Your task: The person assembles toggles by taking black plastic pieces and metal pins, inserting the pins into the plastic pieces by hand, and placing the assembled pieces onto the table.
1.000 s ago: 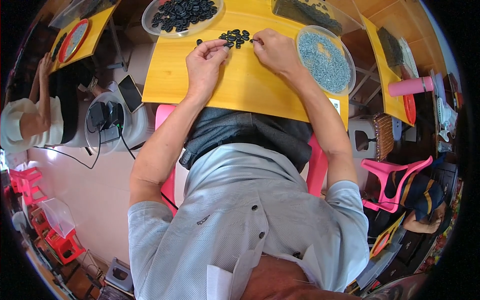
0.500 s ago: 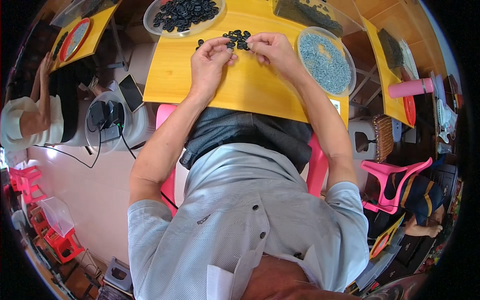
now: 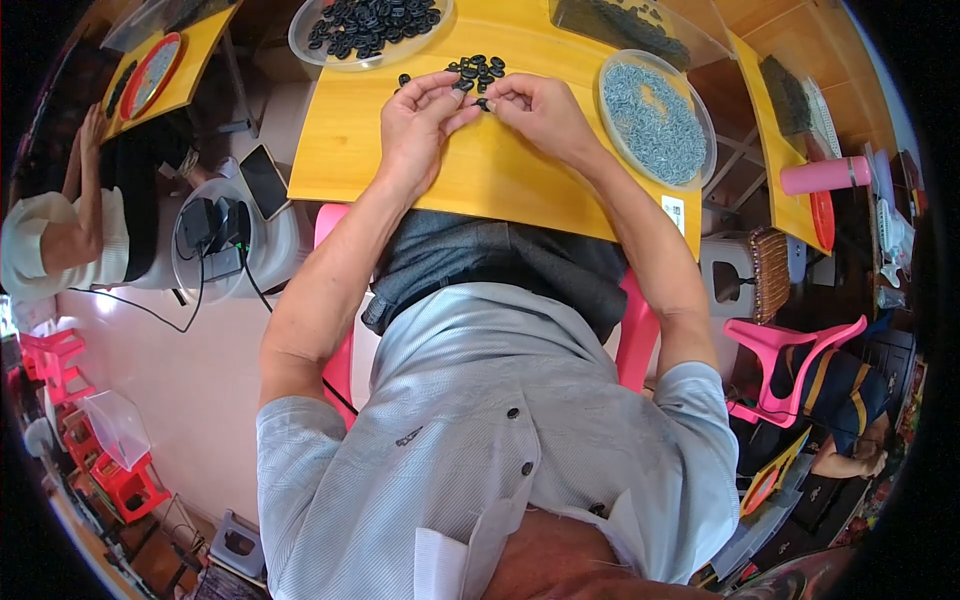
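Over the yellow table (image 3: 400, 180) my hands are close together. My left hand (image 3: 418, 128) is closed, with a small black oval piece (image 3: 463, 86) between thumb and forefinger. My right hand (image 3: 545, 112) pinches another small black piece (image 3: 484, 104) at its fingertips, close to the left fingers. Just beyond the hands lies a loose cluster of black oval pieces (image 3: 482, 68). A single black piece (image 3: 404, 79) rests beside my left hand. What the curled fingers might hide inside them I cannot see.
A clear round tub of black pieces (image 3: 370, 30) stands at the far left. A round tub of small silvery metal parts (image 3: 655, 125) is at the right. Behind sits a clear bin of dark pieces (image 3: 620, 32). Another person's arm (image 3: 88, 170) shows at the left.
My right hand has drawn back slightly from the cluster toward my left hand, and a black piece now shows at its fingertips. A black piece is also now plainer in my left fingers.
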### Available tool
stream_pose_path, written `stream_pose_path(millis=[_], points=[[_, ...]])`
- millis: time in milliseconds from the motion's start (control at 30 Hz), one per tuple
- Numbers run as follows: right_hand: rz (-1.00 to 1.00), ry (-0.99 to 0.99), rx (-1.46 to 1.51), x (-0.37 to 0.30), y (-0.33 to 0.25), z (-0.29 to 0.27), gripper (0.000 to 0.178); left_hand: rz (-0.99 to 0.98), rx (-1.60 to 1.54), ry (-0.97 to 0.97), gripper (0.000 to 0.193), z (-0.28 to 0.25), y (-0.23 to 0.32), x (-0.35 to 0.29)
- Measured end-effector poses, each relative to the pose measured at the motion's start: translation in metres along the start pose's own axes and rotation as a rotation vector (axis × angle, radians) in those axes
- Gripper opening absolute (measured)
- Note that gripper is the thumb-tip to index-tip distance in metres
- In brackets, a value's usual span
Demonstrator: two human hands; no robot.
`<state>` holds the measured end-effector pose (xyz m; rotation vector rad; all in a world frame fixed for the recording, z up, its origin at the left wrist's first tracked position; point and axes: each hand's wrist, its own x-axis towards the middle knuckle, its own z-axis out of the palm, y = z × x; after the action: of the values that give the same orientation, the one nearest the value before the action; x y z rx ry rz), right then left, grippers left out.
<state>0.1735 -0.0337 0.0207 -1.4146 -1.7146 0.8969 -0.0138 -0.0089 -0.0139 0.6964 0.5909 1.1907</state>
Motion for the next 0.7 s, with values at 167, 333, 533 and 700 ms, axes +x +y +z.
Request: stream_pose_path(millis=[167,333,533,700], points=[[-0.132,0.047,-0.123,0.0,0.007,-0.003,0.017,-0.012,0.028,0.025,0.022,-0.002,0.002,0.004],[0.032,0.063,0.184,0.003,0.012,-0.004,0.017,0.011,0.051,0.062,0.02,-0.004,0.003,0.005],[0.036,0.08,-0.01,0.003,0.011,-0.006,0.018,0.087,0.323,0.072,0.02,0.002,-0.001,0.006],[-0.333,0.227,-0.293,-0.004,0.01,-0.001,0.017,0.041,0.127,0.04,0.019,0.005,0.0,0.002]])
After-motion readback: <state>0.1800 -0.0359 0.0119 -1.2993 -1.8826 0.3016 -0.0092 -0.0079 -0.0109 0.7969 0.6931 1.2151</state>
